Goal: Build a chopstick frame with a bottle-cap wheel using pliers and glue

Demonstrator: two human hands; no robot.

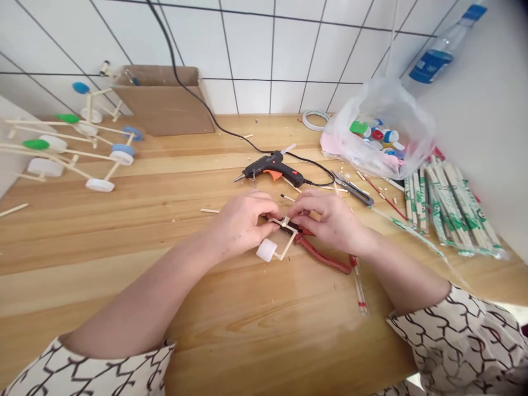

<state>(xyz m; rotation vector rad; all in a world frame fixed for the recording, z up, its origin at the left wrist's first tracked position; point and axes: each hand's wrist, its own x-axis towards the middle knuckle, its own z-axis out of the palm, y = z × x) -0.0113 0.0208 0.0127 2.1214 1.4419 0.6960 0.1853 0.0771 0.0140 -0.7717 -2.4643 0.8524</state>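
Both hands meet over the middle of the wooden table (247, 324). My left hand (241, 223) is closed, pinching a small frame of thin wooden sticks (287, 236) that carries a white bottle cap (267, 250) at its lower end. My right hand (330, 220) is closed too, its fingertips pinching the same stick frame from the right. Red-handled pliers (325, 257) lie on the table just under my right hand. A black and orange glue gun (274, 168) rests a little beyond the hands, its black cord running up to the wall.
Several stick-and-cap models (70, 151) stand at the far left beside a cardboard box (163, 102). A plastic bag of coloured caps (377, 135), a tape roll (314, 118), grey pliers (355, 190) and wrapped chopsticks (449, 209) lie at the right. A water bottle (443, 49) lies at top right.
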